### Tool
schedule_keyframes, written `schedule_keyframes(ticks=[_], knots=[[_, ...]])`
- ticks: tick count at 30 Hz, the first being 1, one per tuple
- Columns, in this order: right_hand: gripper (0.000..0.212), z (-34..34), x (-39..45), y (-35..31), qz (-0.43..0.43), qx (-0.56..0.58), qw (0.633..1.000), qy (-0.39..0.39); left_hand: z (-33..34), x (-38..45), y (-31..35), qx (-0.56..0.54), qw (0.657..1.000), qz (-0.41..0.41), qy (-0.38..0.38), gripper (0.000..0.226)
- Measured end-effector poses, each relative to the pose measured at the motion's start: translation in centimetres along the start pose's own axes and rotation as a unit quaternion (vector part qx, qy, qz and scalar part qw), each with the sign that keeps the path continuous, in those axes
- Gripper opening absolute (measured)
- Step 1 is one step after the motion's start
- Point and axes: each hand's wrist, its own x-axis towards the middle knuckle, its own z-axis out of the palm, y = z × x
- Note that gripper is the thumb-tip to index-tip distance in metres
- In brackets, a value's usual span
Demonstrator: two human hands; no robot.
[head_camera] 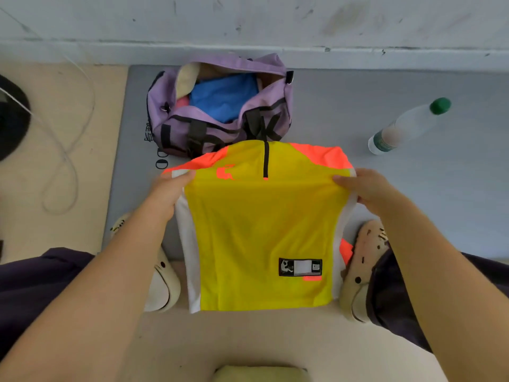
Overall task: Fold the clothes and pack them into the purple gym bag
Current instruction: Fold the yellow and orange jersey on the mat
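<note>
Before purple gym bag [220,106]: yellow jersey [261,230] lengthwise, collar toward bag; left hand [168,191], right hand [366,191] grip sides.

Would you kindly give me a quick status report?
Left hand and right hand grip yellow-and-orange jersey by its sides. Purple gym bag open, blue garment inside. Nothing blocking.

Yellow jersey [261,230] with orange shoulders, white side panels and short black zip, held up flat by its upper corners. Just beyond, purple gym bag [220,106], unzipped on grey mat, blue garment [223,97] inside.
</note>
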Motion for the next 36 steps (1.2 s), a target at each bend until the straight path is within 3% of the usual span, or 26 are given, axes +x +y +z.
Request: schedule_keyframes(ticks=[2, 3, 5, 7, 9, 11, 13, 15, 18, 20, 22, 24, 26, 32, 36], knots=[[0.05, -0.9, -1.1, -2.0, -0.046, 0.03, 0.997, 0.063, -0.8, -1.4, 2.1, -0.009, 0.997, 0.065, 0.037, 0.02], [0.049, -1.4, -1.8, -2.8, -0.073, 0.041, 0.993, 0.08, -1.4, -1.9, 2.8, -0.008, 0.995, 0.097, 0.034, 0.028], [0.038, -2.4, -3.3, -4.4, -0.131, 0.063, 0.987, 0.065, -2.7, -3.4, 5.0, 0.005, 0.988, 0.152, 0.018, 0.036], [0.029, -3.1, -4.7, -5.6, -0.17, 0.073, 0.982, 0.022, -3.8, -5.1, 7.0, 0.028, 0.981, 0.19, -0.035, 0.022], [0.027, -3.5, -5.8, -6.6, -0.186, 0.003, 0.982, 0.012, -4.6, -6.8, 8.4, 0.074, 0.97, 0.218, -0.081, 0.023], [0.027, -3.8, -6.7, -7.5, -0.2, -0.152, 0.967, 0.029, -5.4, -8.4, 9.7, 0.161, 0.949, 0.258, -0.088, 0.03], [0.024, -4.1, -7.5, -8.2, -0.224, -0.279, 0.931, 0.065, -6.0, -9.7, 10.6, 0.241, 0.924, 0.29, -0.067, 0.031], [0.017, -4.5, -8.5, -8.8, -0.233, -0.311, 0.916, 0.096, -6.7, -10.6, 11.0, 0.27, 0.913, 0.307, -0.018, 0.025], [0.013, -5.3, -10.3, -9.6, -0.242, -0.314, 0.91, 0.124, -7.9, -11.8, 11.4, 0.292, 0.892, 0.338, 0.061, 0.023], [0.015, -5.7, -11.6, -9.8, -0.28, -0.301, 0.904, 0.121, -8.6, -12.4, 11.4, 0.3, 0.873, 0.379, 0.063, 0.022], [0.017, -5.8, -13.0, -9.8, -0.301, -0.244, 0.918, 0.086, -8.9, -12.7, 11.2, 0.242, 0.891, 0.384, 0.017, 0.021], [0.022, -5.6, -14.4, -9.5, -0.292, -0.158, 0.943, 0.017, -8.8, -13.5, 11.0, 0.126, 0.938, 0.319, -0.048, 0.017], [0.027, -5.2, -15.6, -9.4, -0.284, -0.082, 0.955, -0.035, -8.2, -13.8, 10.8, 0.062, 0.957, 0.274, -0.079, 0.02], [0.027, -3.7, -16.8, -11.2, -0.285, -0.059, 0.956, -0.028, -6.0, -16.0, 12.3, 0.096, 0.95, 0.286, -0.084, 0.017], [0.026, -0.1, -18.8, -13.5, -0.348, -0.031, 0.934, -0.07, -2.5, -20.9, 14.0, 0.149, 0.901, 0.338, -0.226, 0.038]])
